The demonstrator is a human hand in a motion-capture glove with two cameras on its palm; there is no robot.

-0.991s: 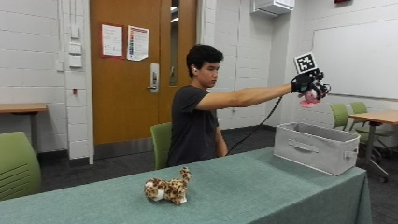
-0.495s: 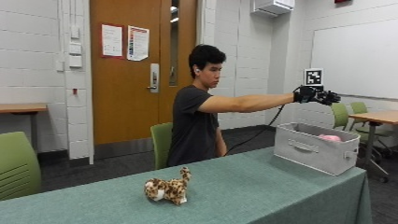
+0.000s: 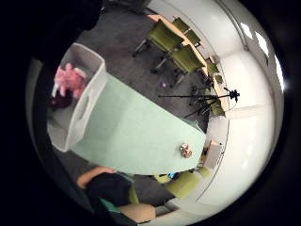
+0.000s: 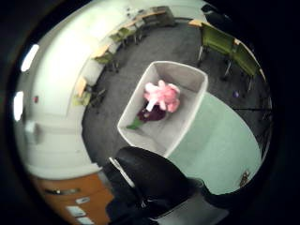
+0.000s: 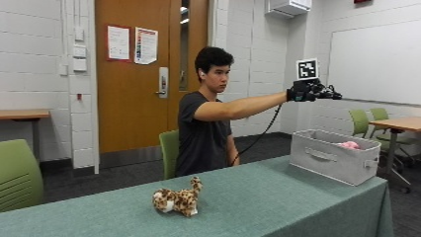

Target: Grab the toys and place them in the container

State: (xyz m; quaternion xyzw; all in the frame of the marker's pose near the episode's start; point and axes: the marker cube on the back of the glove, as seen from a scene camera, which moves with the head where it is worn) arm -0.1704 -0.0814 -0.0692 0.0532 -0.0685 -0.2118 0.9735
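The pink toy now lies in the bin at the worktop's right end — dropped from the grip, apparently open and empty above. The leopard waits near left.

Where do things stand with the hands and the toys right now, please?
Gloved right hand open, held above grey fabric bin. Pink plush toy in bin. Spotted plush animal on green tablecloth, not picked up yet. Nothing blocking.

My outside camera sits across the green-clothed table, facing the seated person from mid-range. Both my palm cameras look down from high above the grey fabric bin, and all three views share it.
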